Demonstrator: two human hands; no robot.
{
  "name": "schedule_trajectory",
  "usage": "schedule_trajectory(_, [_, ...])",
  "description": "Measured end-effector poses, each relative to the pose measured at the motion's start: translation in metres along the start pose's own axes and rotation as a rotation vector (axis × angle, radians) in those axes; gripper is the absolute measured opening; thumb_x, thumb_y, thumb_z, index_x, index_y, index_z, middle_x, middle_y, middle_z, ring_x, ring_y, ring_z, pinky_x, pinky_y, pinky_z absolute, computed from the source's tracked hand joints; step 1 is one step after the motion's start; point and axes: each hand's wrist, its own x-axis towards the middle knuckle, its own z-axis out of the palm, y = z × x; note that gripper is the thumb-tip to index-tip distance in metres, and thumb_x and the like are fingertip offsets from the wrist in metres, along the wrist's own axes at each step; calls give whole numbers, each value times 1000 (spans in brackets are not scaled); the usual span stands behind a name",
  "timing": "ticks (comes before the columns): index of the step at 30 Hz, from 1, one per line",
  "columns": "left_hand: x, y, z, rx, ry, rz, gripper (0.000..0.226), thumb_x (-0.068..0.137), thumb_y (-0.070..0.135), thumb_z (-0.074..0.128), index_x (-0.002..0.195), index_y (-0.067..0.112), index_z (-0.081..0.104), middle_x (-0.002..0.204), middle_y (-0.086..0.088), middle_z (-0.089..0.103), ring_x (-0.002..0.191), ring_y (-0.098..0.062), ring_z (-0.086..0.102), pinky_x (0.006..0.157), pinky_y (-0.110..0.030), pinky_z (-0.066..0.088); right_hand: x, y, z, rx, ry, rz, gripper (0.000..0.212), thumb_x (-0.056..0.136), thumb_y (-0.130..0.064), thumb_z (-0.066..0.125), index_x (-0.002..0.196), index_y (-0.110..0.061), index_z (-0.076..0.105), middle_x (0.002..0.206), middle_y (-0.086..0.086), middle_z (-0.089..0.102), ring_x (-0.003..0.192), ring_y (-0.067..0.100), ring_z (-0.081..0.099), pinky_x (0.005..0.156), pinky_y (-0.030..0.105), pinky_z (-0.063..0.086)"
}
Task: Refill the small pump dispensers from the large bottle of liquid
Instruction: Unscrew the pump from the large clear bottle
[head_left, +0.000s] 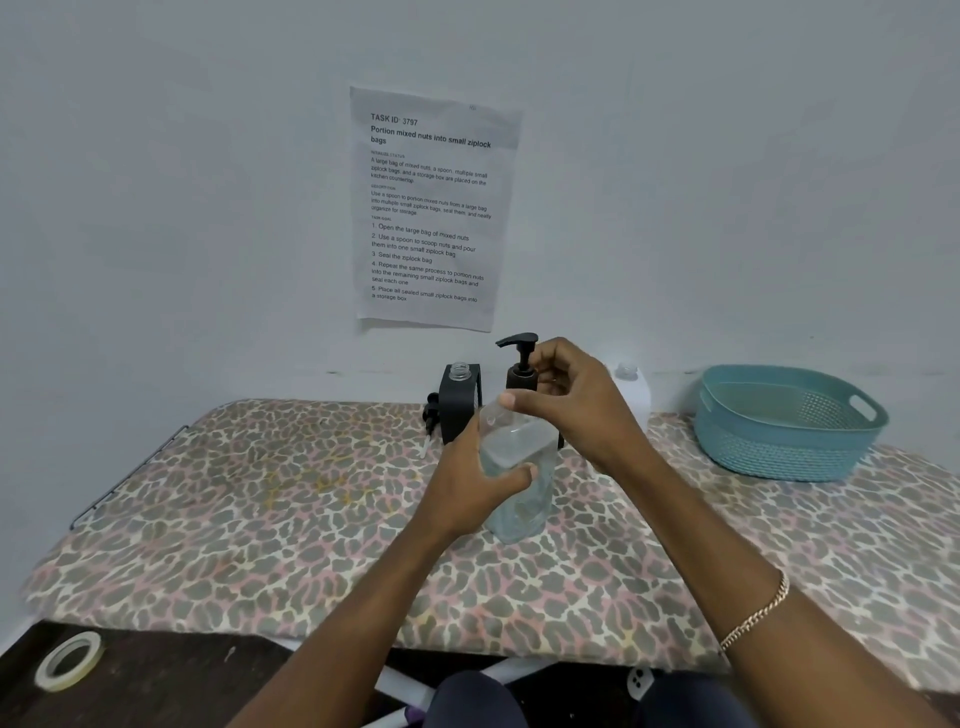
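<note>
The left hand (467, 486) grips the clear bottle (519, 467), tilted, neck pointing up and away. The right hand (571, 405) is nearer that neck, thumb on it, fingers curled; what they hold cannot be told. The large bottle (635, 392) stands just behind.

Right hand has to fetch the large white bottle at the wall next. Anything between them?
Nothing visible does. The large white bottle stands just behind the right hand, which hides part of it. The black pump dispenser is to its left, the teal basket to its right, both off the path.
</note>
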Motion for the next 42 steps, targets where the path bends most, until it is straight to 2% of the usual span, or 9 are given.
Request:
schedule_trajectory(9, [0, -1, 1, -29, 15, -6, 69, 88, 12, 83, 147, 31, 52, 129, 18, 68, 114, 8, 65, 88, -10, 52, 3, 1, -12, 341, -275, 38, 46, 96, 5, 60, 139, -8, 60, 134, 9, 73, 133, 26, 65, 111, 40, 51])
schedule_trajectory(13, [0, 0, 0, -16, 7, -9, 66, 89, 15, 82, 145, 34, 52, 127, 20, 68, 112, 10, 65, 86, -7, 51, 6, -2, -7, 95, -110, 28, 57, 81, -18, 88, 132, -27, 63, 115, -3, 63, 110, 19, 67, 101, 37, 56])
schedule_trajectory(16, [0, 1, 1, -15, 12, -13, 66, 89, 16, 82, 145, 34, 52, 127, 21, 67, 112, 11, 64, 86, -7, 50, 6, -2, -2, 39, -29, -4, 49, 78, -12, 93, 119, -18, 66, 101, -7, 65, 94, 5, 64, 90, 25, 56])
schedule_trajectory(21, [0, -1, 1, -28, 19, -8, 66, 89, 12, 83, 143, 35, 53, 125, 19, 70, 112, 6, 67, 87, -11, 52, 4, 4, -10, 164, -111, -14, 32, 93, 1, 74, 122, -11, 69, 121, 13, 78, 118, 28, 73, 94, 33, 59])
schedule_trajectory(25, [-1, -1, 2, -26, 19, -10, 67, 88, 13, 83, 141, 39, 52, 125, 22, 68, 112, 9, 65, 87, -9, 51, 5, -3, -16, 240, -247, -6, 43, 92, 6, 61, 134, -6, 65, 134, 9, 72, 128, 22, 67, 108, 35, 53])
schedule_trajectory(29, [-1, 1, 1, -12, 16, -14, 65, 89, 15, 83, 139, 41, 50, 124, 24, 67, 110, 13, 63, 84, -7, 50, 9, -5, -10, 76, -125, 23, 46, 79, -26, 87, 121, -25, 68, 110, 0, 64, 100, 19, 66, 99, 45, 58])
schedule_trajectory(32, [-1, 1, 1, -12, 19, -3, 65, 90, 13, 82, 140, 39, 51, 125, 22, 67, 111, 12, 64, 85, -7, 49, 10, -2, -6, 23, -32, -8, 43, 75, -20, 95, 108, -22, 67, 98, -3, 64, 89, 10, 62, 94, 41, 58])
schedule_trajectory(38, [-1, -3, 1, -15, 12, -5, 69, 89, 15, 83, 147, 32, 52, 130, 19, 67, 115, 7, 64, 89, -9, 51, 1, -6, -16, 178, -233, -34, 41, 99, 13, 56, 130, -12, 66, 126, 10, 77, 126, 23, 70, 109, 35, 53])
schedule_trajectory(42, [0, -3, 2, -7, 13, -15, 69, 88, 16, 84, 146, 34, 51, 128, 21, 66, 112, 11, 63, 85, -6, 50, 2, -12, -16, 206, -257, 12, 49, 86, -3, 60, 132, -20, 68, 132, -1, 73, 126, 16, 67, 109, 37, 52])
